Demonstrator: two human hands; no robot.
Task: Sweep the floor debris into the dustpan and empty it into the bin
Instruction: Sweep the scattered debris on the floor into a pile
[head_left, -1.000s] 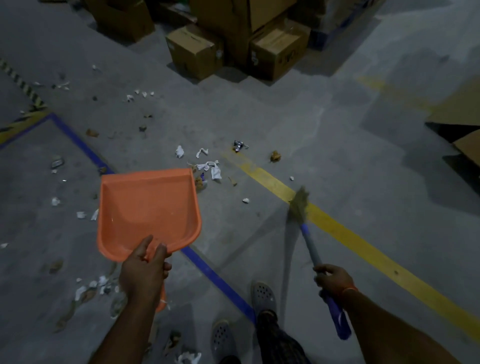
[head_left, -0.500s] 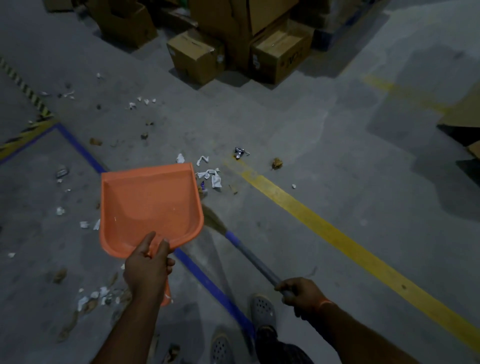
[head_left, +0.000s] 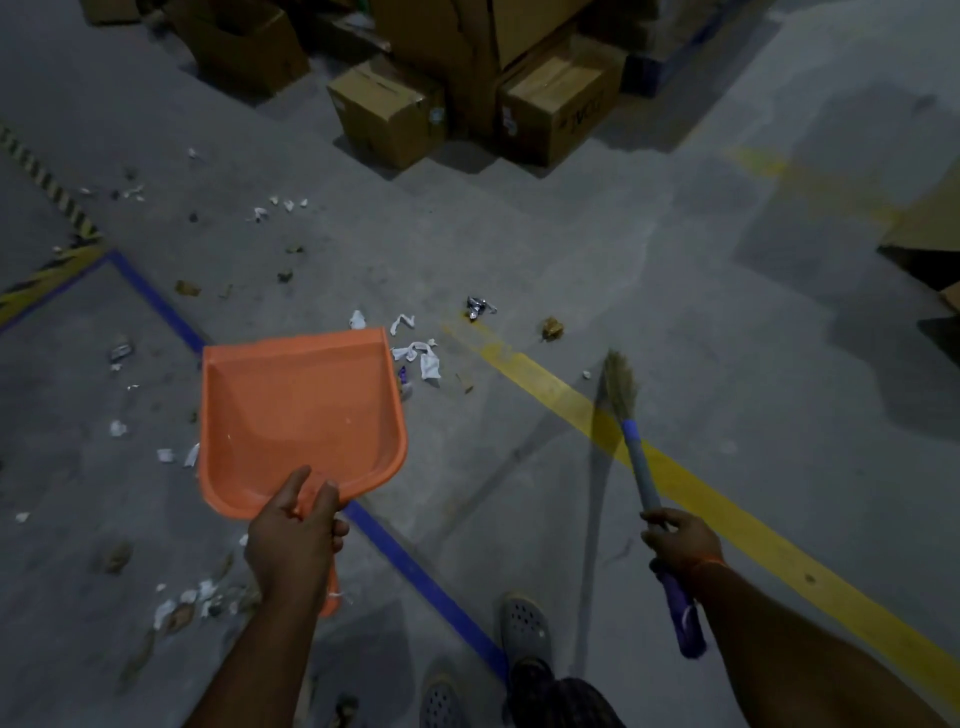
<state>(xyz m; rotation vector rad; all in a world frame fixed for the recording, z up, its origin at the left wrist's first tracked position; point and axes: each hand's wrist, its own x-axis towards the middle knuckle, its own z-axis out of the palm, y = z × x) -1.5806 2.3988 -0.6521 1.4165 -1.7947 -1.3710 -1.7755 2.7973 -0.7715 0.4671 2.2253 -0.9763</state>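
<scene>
Left hand (head_left: 293, 535) wrapped around the handle of a flat orange plastic dustpan (head_left: 301, 415), white paper scraps (head_left: 422, 358) just past its far right corner, right hand (head_left: 680, 540) gripping a blue-handled straw broom (head_left: 636, 441), bristles ahead on the yellow painted floor line (head_left: 540, 379), brown cardboard boxes (head_left: 389, 111) far beyond both hands

Cardboard boxes (head_left: 395, 117) stand beyond yellow (head_left: 727, 499) and blue floor lines (head_left: 415, 566).

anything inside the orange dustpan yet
The orange dustpan looks almost bare inside, just a few tiny pale specks. Its rear corner is hidden by the left hand gripping the handle.
</scene>
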